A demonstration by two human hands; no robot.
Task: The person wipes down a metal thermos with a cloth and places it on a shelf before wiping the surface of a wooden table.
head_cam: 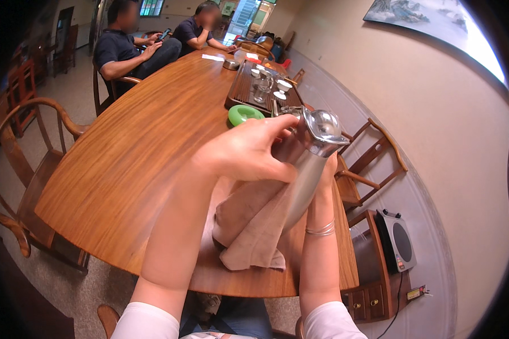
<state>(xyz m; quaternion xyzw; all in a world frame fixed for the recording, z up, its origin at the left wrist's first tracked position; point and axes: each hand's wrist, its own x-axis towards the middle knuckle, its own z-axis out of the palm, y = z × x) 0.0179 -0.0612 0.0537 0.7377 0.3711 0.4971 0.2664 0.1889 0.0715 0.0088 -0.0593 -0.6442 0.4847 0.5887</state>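
Observation:
A metal vacuum jug with a shiny spout and lid stands tilted in front of me over the near part of the wooden table. On its left side, my left hand curls with thumb and fingers apart around a brownish cloth, which lies against the jug and hangs down beside it. My right hand is at the jug's far right side, mostly hidden behind it, with bracelets on the wrist. Whether the jug's base touches the table is hidden by the cloth.
Beyond the jug are a green bowl and a tea tray with a glass pitcher and white cups. Two people sit at the far left. Wooden chairs flank the table. An electric hotplate leans near a low cabinet at right.

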